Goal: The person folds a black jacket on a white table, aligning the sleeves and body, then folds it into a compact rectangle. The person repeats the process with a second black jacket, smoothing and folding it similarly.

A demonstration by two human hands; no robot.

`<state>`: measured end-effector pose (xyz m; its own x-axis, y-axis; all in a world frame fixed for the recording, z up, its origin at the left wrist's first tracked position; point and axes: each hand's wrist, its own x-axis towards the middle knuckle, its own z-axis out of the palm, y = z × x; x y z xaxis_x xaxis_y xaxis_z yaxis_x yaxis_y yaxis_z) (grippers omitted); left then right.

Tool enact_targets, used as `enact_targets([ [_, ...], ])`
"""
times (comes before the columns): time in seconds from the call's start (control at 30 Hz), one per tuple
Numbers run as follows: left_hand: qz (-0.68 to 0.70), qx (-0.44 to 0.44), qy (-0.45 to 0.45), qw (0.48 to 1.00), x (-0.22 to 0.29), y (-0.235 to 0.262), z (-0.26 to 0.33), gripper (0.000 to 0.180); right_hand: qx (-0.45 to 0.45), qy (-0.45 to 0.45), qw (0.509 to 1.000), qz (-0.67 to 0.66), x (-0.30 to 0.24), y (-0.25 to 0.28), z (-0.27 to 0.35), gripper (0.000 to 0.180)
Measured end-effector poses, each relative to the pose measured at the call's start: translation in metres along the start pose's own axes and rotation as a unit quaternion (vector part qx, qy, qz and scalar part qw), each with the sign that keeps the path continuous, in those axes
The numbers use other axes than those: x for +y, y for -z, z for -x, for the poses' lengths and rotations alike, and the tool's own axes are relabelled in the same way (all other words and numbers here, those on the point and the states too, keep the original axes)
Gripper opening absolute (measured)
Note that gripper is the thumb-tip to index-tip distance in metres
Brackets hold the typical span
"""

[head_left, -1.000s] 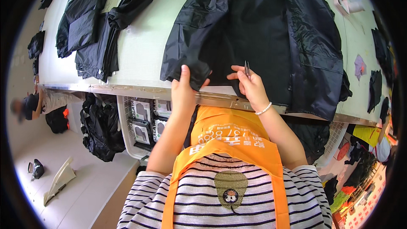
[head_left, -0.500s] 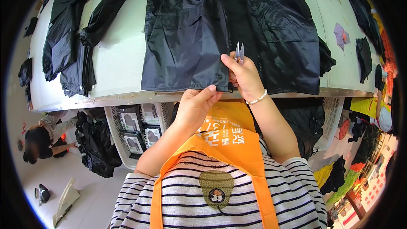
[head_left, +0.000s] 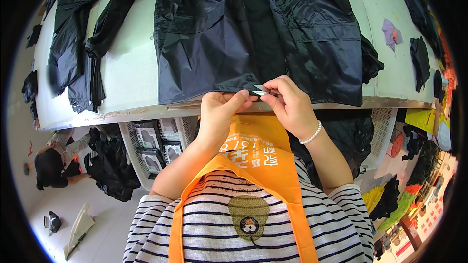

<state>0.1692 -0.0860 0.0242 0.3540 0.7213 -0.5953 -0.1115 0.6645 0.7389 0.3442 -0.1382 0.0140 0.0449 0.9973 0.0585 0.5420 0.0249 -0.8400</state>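
Observation:
A black waterproof jacket [head_left: 209, 53] lies spread over the table, its lower hem reaching the near edge. My left hand [head_left: 222, 112] pinches that hem between thumb and fingers, close to the front opening. In my right hand [head_left: 292, 107] is a small pair of thread snips [head_left: 260, 90]. The two pale blades point left and stand slightly apart, right at the hem beside my left thumb. A round snap [head_left: 249, 77] shows on the jacket just above the blades. Whether a thread lies between them is too small to tell.
Another black garment [head_left: 73, 44] lies folded on the table [head_left: 127, 51] to the left. Below the edge stands a white basket [head_left: 132, 153] with packaged goods. A grey-purple scrap [head_left: 391, 34] lies at right. Another person [head_left: 53, 165] bends at far left near black garments [head_left: 112, 165].
My right hand has come down and turned, bringing the snips from pointing upward to pointing left at the hem. The jacket has shifted slightly left. The person at far left has moved.

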Motion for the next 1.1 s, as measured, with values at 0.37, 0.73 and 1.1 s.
enact_targets([
  [0.37,-0.006,0.010,0.005,1.000,-0.025,-0.009,-0.008,0.015,-0.016,-0.144,0.918,-0.369,0.014,-0.015,-0.013,0.044],
  [0.73,-0.209,0.419,-0.276,0.840,0.063,0.317,-0.136,0.040,0.044,-0.199,0.966,0.156,0.064,-0.052,-0.008,0.035],
  [1.1,-0.616,0.190,-0.470,0.603,0.226,0.484,-0.190,0.043,0.033,-0.087,0.983,-0.157,-0.082,-0.252,-0.168,0.020],
])
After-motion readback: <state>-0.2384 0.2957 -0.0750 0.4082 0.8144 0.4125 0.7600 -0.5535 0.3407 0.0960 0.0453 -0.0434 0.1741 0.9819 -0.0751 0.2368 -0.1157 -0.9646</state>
